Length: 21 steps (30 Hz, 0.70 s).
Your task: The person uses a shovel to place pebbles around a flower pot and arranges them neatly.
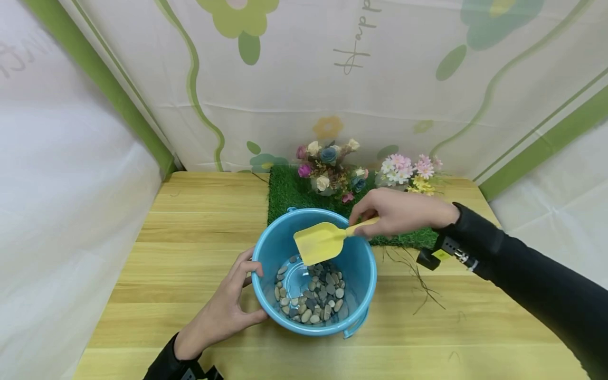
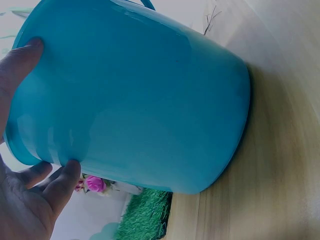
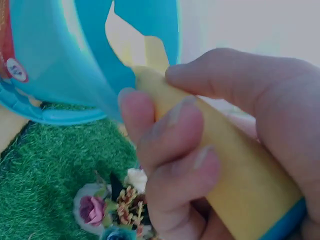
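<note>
One yellow shovel (image 1: 321, 244) is located above the interior of the blue bucket (image 1: 277, 240), its blade directed toward the bucket's left side. The right hand (image 1: 398, 212), at the bucket's right far rim, grips the shovel handle: the thumb lies along one side, and the fingers are curled round the other. The butt of the handle is blue. Grey and tan pebbles (image 1: 328, 311) cover part of the bucket's floor, mainly on its near and right portions. The left hand (image 1: 231, 303) holds the bucket at its left side, with fingers hooked at the rim and the thumb against the outer wall. The bucket's base rests on the wooden table (image 1: 190, 264). The carrying handle (image 1: 357, 324) hangs at the bucket's near right side. A red label (image 3: 6, 40) is on its outer wall.

Beyond the bucket lies a green turf mat (image 1: 285, 192). A mixed bouquet (image 1: 329, 155) stands on it behind the bucket; pink, white and yellow flowers (image 1: 404, 170) stand farther right. Dry twigs (image 1: 420, 279) lie to the bucket's right. A printed curtain (image 1: 304, 89) hangs behind.
</note>
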Motion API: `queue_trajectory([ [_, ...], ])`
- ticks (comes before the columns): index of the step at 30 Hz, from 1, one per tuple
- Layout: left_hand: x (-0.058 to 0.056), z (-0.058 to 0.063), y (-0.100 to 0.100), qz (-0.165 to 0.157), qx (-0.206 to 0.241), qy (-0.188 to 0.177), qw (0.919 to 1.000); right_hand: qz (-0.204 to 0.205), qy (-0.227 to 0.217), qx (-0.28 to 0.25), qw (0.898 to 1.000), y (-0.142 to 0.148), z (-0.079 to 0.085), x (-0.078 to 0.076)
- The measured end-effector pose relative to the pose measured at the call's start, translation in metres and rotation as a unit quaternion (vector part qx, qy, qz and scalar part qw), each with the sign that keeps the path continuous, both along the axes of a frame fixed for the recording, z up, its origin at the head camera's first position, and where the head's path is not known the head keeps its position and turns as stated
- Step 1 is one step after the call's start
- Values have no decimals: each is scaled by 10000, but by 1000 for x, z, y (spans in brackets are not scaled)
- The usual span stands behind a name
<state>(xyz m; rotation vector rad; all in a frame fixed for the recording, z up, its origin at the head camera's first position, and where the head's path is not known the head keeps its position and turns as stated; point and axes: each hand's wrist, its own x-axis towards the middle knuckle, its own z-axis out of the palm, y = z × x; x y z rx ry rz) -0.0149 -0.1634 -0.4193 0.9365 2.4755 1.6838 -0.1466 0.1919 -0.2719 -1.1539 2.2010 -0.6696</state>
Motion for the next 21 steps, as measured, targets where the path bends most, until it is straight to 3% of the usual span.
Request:
queue_trajectory([
  [10, 0, -1, -1, -9, 16, 17, 10000, 207, 200, 286, 9992, -32, -2, 6],
  [18, -1, -2, -1, -62, 29, 111, 9999, 514, 794, 564, 9939, -57, -6, 9],
  [21, -1, -2, -1, -56, 24, 102, 9999, 649, 746, 709, 9926, -66, -9, 9],
])
